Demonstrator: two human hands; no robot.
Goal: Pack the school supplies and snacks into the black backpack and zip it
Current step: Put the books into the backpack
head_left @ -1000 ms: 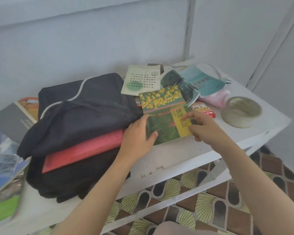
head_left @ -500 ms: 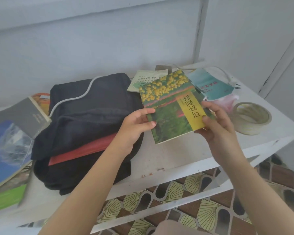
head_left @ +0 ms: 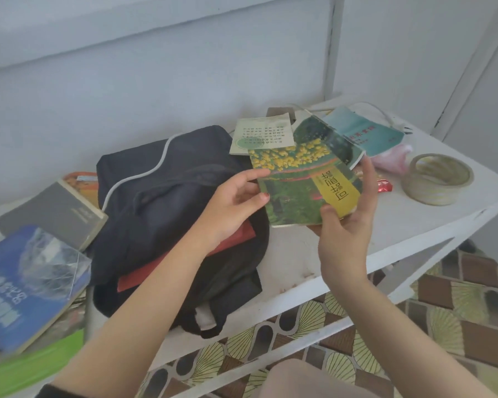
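Hands first: your right hand [head_left: 346,225], right of centre in the frame, is clamped on the lower right corner of the thin paperback with the yellow flowers and green field on its cover [head_left: 302,186], thumb on top and fingers wrapped round the far edge. Your left hand [head_left: 233,201] pinches the book's left edge between thumb and fingertips. The book looks lifted clear of the white painted table [head_left: 408,222], tilted toward you.

Just left of it, mid-frame, sits the black fabric backpack with the white piping [head_left: 167,202], mouth gaping, a flat red folder [head_left: 190,262] poking out. My take: let the left hand go and hold the flap up, then slide the book in spine first, flat on top of the red one, so the corners don't catch.

Further back, upper right, the cream leaflet [head_left: 263,136], teal booklet [head_left: 365,130] and roll of tape [head_left: 439,179] are waiting.
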